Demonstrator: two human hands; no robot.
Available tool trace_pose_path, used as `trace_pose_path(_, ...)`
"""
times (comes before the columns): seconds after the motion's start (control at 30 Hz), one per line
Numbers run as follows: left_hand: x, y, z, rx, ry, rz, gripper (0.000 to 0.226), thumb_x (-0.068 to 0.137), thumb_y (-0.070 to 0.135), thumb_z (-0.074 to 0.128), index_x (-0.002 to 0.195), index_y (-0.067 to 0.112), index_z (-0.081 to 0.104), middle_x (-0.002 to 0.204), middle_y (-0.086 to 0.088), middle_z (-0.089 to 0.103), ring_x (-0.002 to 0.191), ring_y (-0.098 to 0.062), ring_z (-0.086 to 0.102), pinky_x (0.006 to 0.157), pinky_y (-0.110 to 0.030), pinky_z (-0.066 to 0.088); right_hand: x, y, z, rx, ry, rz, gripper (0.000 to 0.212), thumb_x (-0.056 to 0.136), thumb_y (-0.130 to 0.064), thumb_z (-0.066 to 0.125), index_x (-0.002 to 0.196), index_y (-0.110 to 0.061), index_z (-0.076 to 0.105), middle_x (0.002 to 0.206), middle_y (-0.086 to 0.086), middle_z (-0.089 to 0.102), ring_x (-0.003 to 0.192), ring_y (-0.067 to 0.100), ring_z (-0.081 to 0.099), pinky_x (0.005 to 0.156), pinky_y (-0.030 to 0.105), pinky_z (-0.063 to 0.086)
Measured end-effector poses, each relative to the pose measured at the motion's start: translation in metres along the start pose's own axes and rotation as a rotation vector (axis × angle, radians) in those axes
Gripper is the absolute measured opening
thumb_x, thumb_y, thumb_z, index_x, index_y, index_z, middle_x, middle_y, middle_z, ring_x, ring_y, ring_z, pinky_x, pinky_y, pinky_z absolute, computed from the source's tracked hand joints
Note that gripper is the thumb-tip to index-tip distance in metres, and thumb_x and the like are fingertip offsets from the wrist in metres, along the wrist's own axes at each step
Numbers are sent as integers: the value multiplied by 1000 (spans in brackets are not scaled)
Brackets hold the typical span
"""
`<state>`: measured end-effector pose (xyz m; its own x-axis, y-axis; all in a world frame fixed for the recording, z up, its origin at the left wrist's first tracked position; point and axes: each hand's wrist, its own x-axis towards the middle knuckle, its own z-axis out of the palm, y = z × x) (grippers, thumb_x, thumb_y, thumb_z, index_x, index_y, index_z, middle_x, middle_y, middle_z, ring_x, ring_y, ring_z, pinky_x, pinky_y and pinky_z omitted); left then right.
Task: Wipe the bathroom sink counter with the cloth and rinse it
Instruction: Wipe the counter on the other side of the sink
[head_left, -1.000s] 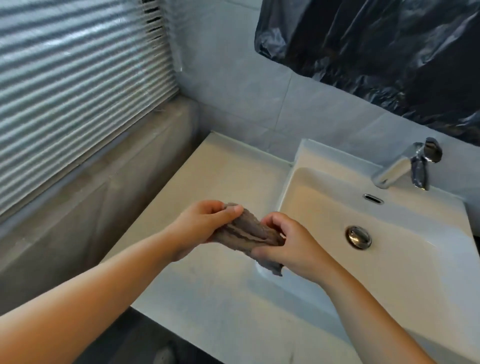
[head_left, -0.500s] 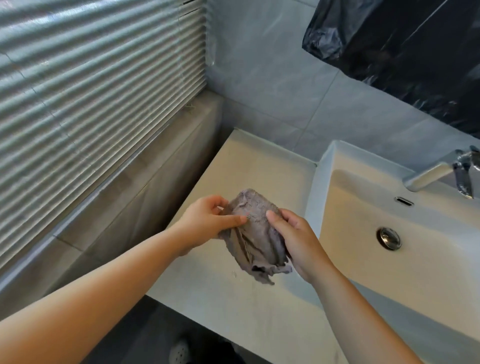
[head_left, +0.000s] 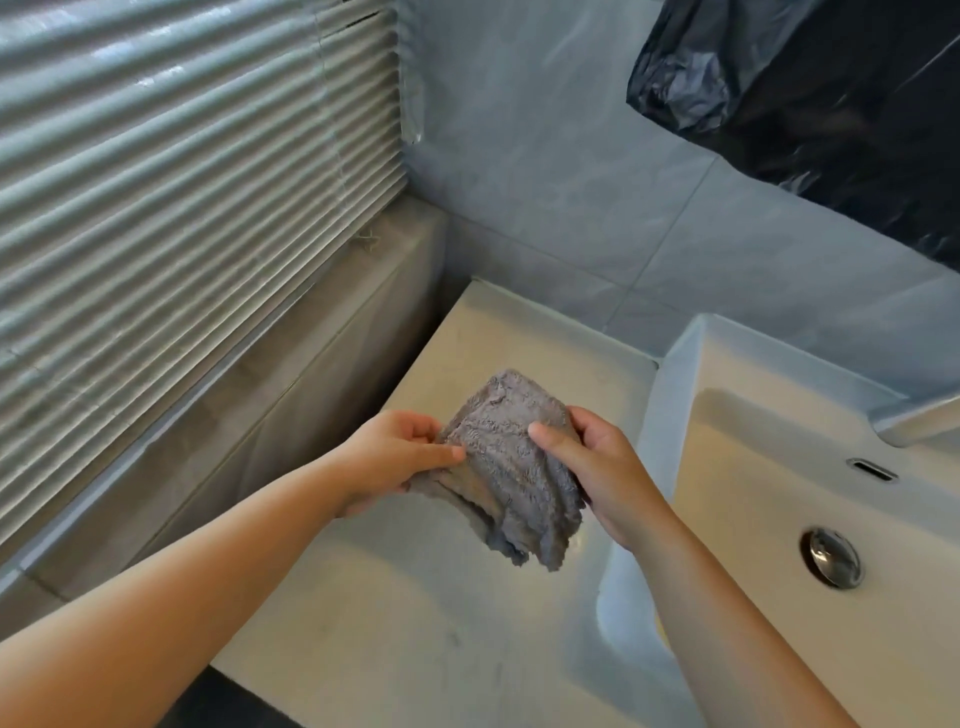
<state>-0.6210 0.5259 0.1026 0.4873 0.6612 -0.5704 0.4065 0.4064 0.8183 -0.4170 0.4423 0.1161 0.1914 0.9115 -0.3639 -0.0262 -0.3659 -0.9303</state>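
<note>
left hand (head_left: 395, 457): closed round the left edge of the cloth (head_left: 509, 467). The thumb lies flat across the front and the fingers are curled in behind, so it's a proper pinch grip.
right hand (head_left: 597, 467): same deal on the upper right side. The thumb presses the front of the fabric and the fingers wrap round the back.
cloth: grey, fluffy and kinda bunched up, stretched between the two hands. The top bulges up above the thumbs and the ragged bottom edges dangle loose below them.
where the cloth is: up in the air over the counter (head_left: 395, 613), not touching it as far as I can see, just left of the sink (head_left: 753, 519).
sink: white basin at the right, with a shiny drain plug (head_left: 831, 557) in the bottom. Only a bit of the faucet (head_left: 924, 423) pokes in from the right edge.
surroundings: blinds (head_left: 182, 208) on the left above a grey ledge (head_left: 291, 395). There's a pale tiled wall (head_left: 571, 182) behind, and a crinkly black plastic sheet (head_left: 831, 104) top right.
</note>
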Motion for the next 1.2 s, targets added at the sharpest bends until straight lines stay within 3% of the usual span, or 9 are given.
trace_pose_path(0.17, 42, -8, -10, 175, 228, 40, 14, 84, 26, 69, 95, 19, 67, 90, -3, 72, 84, -20, 68, 80, -35, 57, 31, 0, -23, -108, 152, -85, 13, 90, -30, 64, 90, -16, 64, 87, 6, 72, 83, 23, 69, 68, 35, 53)
trace_pose_path(0.33, 74, -16, -26, 290, 301, 40, 6, 87, 21, 63, 90, 21, 68, 87, 0, 70, 85, -17, 65, 81, -39, 56, 57, -15, -55, -375, 623, -306, 26, 94, -26, 57, 69, -21, 50, 66, -1, 54, 59, -3, 49, 58, 21, 41)
trace_pose_path(0.4, 86, -18, -30, 318, 291, 34, 6, 87, 20, 62, 90, 21, 67, 86, 0, 70, 85, -16, 65, 80, -37, 55, 70, -18, -64, -514, 716, -382, 24, 95, -25, 54, 72, -22, 48, 63, -8, 49, 55, 0, 47, 51, 17, 35)
trace_pose_path(0.5, 107, -22, -38, 358, 328, 50, 7, 88, 23, 60, 89, 24, 66, 89, 5, 68, 86, -13, 63, 75, -30, 53, 110, 4, -72, -677, 725, -294, 22, 95, -28, 54, 80, -12, 53, 64, 1, 53, 60, 19, 48, 52, 33, 31)
trace_pose_path(0.67, 140, -36, -50, 422, 497, 119, 10, 93, 26, 52, 99, 24, 61, 91, 10, 59, 88, -11, 56, 64, -23, 43, 171, 76, -75, -660, 623, -1, 34, 92, -29, 58, 64, -14, 45, 64, 4, 52, 68, 25, 49, 54, 34, 29)
trace_pose_path(0.77, 164, -50, -55, 514, 543, 123, 23, 94, 30, 50, 110, 18, 59, 106, -3, 59, 97, -21, 56, 82, -37, 49, 184, 94, -75, -815, 718, 48, 20, 85, -32, 65, 90, -12, 66, 104, 18, 59, 94, 31, 54, 78, 33, 43)
trace_pose_path(0.83, 178, -59, -56, 580, 538, 51, 38, 95, 38, 46, 124, 14, 52, 122, -8, 52, 109, -27, 52, 92, -41, 46, 187, 96, -73, -848, 725, 40, 42, 85, -30, 66, 121, -10, 59, 119, 16, 54, 110, 33, 50, 93, 37, 41)
trace_pose_path(1.03, 203, -75, -52, 503, 492, -35, 48, 97, 46, 36, 122, 9, 52, 122, -14, 52, 106, -31, 53, 86, -37, 42, 192, 98, -81, -604, 619, 2, 23, 86, -19, 61, 108, -13, 66, 99, 7, 67, 93, 28, 62, 75, 28, 44)
trace_pose_path(1.2, 214, -78, -50, 597, 489, 44, 48, 94, 50, 37, 114, 10, 54, 112, -15, 57, 102, -34, 55, 84, -41, 46, 190, 80, -96, -954, 1111, -243, 42, 86, -8, 58, 128, -10, 54, 115, 20, 53, 104, 37, 50, 84, 41, 41)
